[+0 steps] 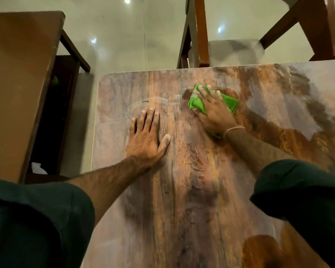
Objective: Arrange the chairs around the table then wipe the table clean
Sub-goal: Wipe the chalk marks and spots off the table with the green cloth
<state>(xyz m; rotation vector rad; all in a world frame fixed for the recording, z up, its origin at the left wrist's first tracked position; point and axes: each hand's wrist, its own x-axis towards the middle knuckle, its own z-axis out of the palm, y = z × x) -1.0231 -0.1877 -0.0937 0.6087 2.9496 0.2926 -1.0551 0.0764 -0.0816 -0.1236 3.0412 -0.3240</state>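
A wooden table (182, 190) with a dusty, smeared top fills the middle and lower view. My right hand (214, 110) presses a green cloth (196, 103) flat on the table near its far edge, fingers spread over it. Darker wiped streaks curve to the right of the cloth. My left hand (149, 135) rests flat on the table to the left, fingers straight and holding nothing. A wooden chair (201, 35) with a pale seat stands at the far side, pushed up to the table's edge.
A brown piece of wooden furniture (21, 84) stands to the left of the table, with a narrow gap of shiny tiled floor (124, 35) between. A white crumpled scrap (38, 168) lies low beside it. A round brown shape (259, 250) shows at the bottom right.
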